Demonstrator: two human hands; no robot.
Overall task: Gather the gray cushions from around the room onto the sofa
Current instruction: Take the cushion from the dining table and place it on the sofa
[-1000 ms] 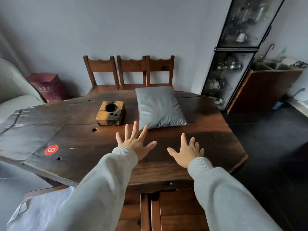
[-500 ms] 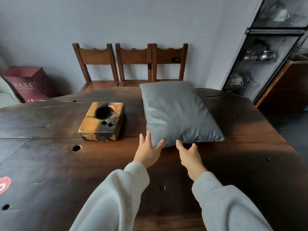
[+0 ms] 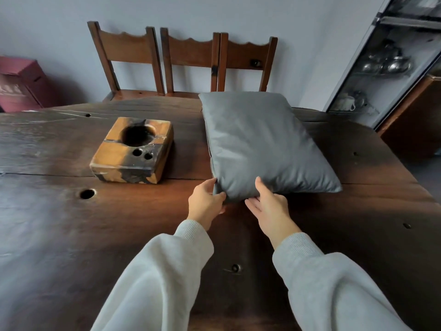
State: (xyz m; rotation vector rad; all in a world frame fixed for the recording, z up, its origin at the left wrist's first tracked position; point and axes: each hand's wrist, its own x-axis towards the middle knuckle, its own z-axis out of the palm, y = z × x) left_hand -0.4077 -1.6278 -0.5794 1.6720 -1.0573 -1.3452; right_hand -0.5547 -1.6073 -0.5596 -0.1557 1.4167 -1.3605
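A gray cushion (image 3: 262,144) lies flat on the dark wooden table (image 3: 59,211), right of centre. My left hand (image 3: 206,201) pinches the cushion's near left corner, thumb on top and fingers curled under the edge. My right hand (image 3: 268,207) grips the near edge just to the right, thumb pressed on the fabric and fingers under it. The near corner is slightly bunched between both hands. The sofa is out of view.
A wooden block with round holes (image 3: 133,150) sits on the table left of the cushion. Three wooden chairs (image 3: 188,63) stand against the far wall. A glass cabinet (image 3: 386,65) is at the right, a red box (image 3: 19,84) at the far left.
Both hands moved forward across the table from open and spread to closing on the cushion's near edge. The camera came closer to the cushion.
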